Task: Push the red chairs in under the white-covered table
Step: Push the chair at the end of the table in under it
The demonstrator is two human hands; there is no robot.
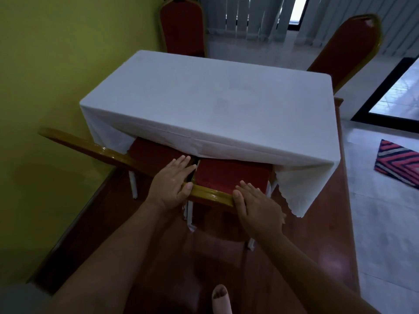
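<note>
A table under a white cloth fills the middle of the view. Directly below me stands a red chair with a gold-framed back, its seat partly under the cloth's near edge. My left hand grips the left end of that chair's gold top rail, fingers stretched forward. My right hand holds the rail's right end, thumb over the frame. A second red chair sits to the left, its seat under the cloth and its gold back rail slanting toward the wall. Two more red chairs stand at the far side, one at far left, one at far right.
A yellow-green wall runs close along the left. The table stands on a dark red floor strip; white tiles lie to the right with a striped mat. Vertical blinds and a glass door are behind. My foot shows at the bottom.
</note>
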